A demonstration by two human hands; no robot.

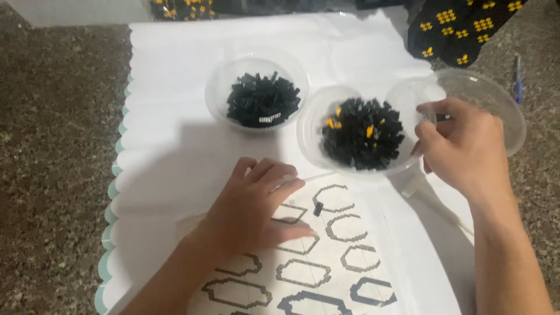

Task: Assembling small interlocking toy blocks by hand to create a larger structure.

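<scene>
Speckled stone floor (58, 146) carries a white sheet (175, 151) with a scalloped edge. Left hand (251, 204) lies flat, fingers loose and gripping nothing, pressing a printed pattern sheet (326, 256) of octagonal outlines; one small black piece (317, 208) sits on an outline. Right hand (461, 146) pinches the rim of a clear bowl (309, 131) holding black and a few yellow pieces (361, 134) (a second bowl (219, 87) of black pieces stands just beside, and an empty clear lid (496, 99) lies behind the hand). Judged step: positioning the supply bowl; a steady pull without tipping seems required.
</scene>
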